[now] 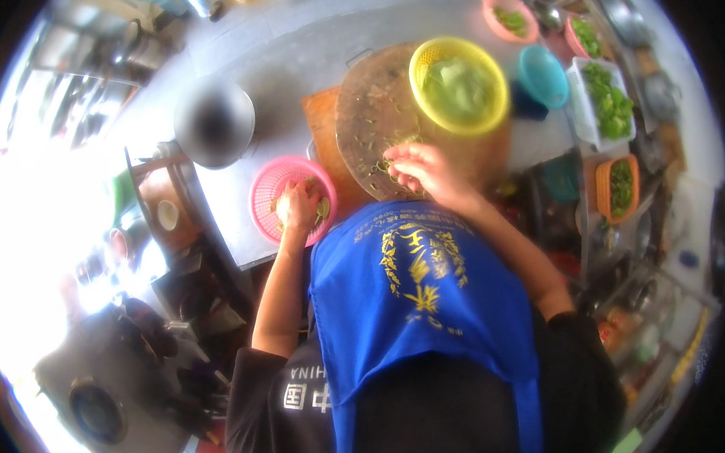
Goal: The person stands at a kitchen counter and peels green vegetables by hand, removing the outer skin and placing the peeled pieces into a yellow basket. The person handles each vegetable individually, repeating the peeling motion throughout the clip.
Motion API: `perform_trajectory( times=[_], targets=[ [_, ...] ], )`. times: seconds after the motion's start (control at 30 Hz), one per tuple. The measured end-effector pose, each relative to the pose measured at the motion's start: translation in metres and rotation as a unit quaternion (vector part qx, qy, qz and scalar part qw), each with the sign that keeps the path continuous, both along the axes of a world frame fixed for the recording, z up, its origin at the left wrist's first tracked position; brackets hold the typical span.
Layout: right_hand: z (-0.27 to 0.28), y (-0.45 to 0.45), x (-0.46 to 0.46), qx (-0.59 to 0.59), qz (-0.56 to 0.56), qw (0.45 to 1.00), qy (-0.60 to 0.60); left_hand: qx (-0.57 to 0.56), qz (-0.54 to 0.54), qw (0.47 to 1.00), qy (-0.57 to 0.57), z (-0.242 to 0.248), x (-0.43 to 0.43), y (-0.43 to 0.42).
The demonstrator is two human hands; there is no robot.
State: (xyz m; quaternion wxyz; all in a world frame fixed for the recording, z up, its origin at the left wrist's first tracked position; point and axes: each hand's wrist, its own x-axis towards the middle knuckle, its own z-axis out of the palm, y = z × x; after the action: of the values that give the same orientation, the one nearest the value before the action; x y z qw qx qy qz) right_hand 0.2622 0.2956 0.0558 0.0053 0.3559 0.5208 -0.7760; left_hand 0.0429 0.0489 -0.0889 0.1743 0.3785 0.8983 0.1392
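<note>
My left hand [298, 207] reaches down inside a round pink plastic basket [264, 184]. Its fingers are among pale green vegetable pieces [323, 208]; whether they grip any is hidden. Over the near part of a round wooden chopping block [360, 118] is my right hand [421, 168], fingers loosely bent and somewhat apart, with no held thing visible. Thin green shreds [381, 165] lie scattered on the block by those fingertips. At the block's far right is a yellow plastic basket [503, 93] with pale green vegetables [457, 86] in it, blurred.
A metal pot [213, 122] stands left on the metal counter [220, 191]. Under the block lies an orange-brown board [324, 114]. To the right are a teal bowl [542, 77], a white basket of green peppers or leaves [606, 103] and an orange basket of greens [619, 189].
</note>
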Motion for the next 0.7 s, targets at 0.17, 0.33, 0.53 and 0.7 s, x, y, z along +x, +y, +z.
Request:
perform_trajectory(
  times=[0.17,0.33,0.53,0.7],
  targets=[
    [-0.005,-0.004,-0.003,0.07,0.098,0.993,0.011,0.171,0.151,0.952,-0.202,0.005,-0.009,0.002],
    [-0.004,-0.015,-0.025,0.116,0.133,0.982,0.07,0.298,0.222,0.708,-0.6,0.074,0.014,0.028],
    [0.014,-0.017,-0.031,0.244,0.124,0.957,0.097,0.339,0.244,0.605,-0.678,0.124,0.049,0.057],
    [0.011,-0.018,-0.024,0.236,0.094,0.964,0.077,0.374,0.228,0.643,-0.629,0.121,0.056,0.064]
  ],
)
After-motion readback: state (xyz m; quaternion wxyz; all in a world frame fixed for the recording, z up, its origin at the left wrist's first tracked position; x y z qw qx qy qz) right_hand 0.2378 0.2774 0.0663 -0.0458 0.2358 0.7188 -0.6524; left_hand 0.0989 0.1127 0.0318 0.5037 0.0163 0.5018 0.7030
